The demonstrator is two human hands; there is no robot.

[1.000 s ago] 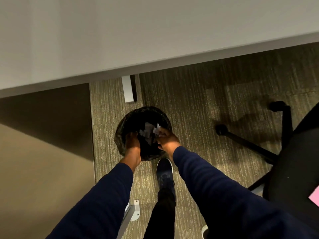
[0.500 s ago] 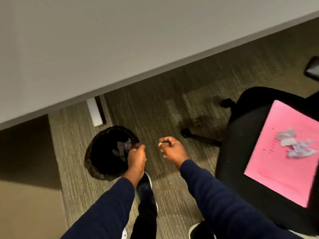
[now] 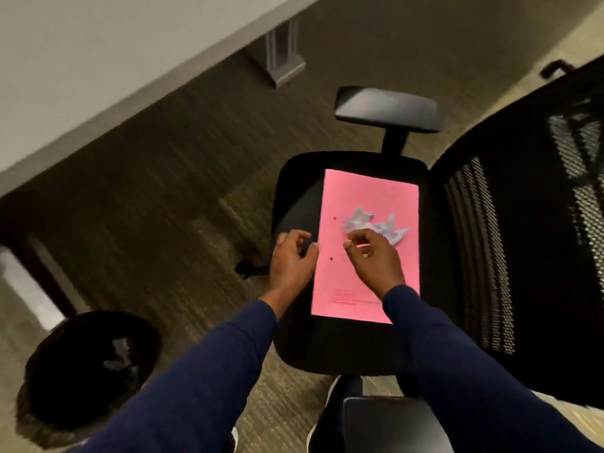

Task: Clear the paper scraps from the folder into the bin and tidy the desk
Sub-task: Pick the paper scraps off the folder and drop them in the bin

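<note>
A pink folder (image 3: 366,191) lies flat on the black seat of an office chair (image 3: 294,191). Crumpled white paper scraps (image 3: 376,223) rest on its middle. My right hand (image 3: 372,259) hovers over the folder just in front of the scraps, fingers curled and apart, holding nothing. My left hand (image 3: 292,259) is at the folder's left edge over the seat, fingers spread and empty. A black lined bin (image 3: 85,371) stands on the carpet at the lower left, with a few pale scraps showing inside.
The chair's mesh backrest (image 3: 523,223) rises on the right, with one armrest (image 3: 387,109) beyond the seat and another (image 3: 389,423) near me. The white desk top (image 3: 98,60) fills the upper left, its metal foot (image 3: 284,57) on the carpet.
The view swung from the bin to the chair. Both hands left the bin, dropped the scraps there, and moved right over the pink folder.
</note>
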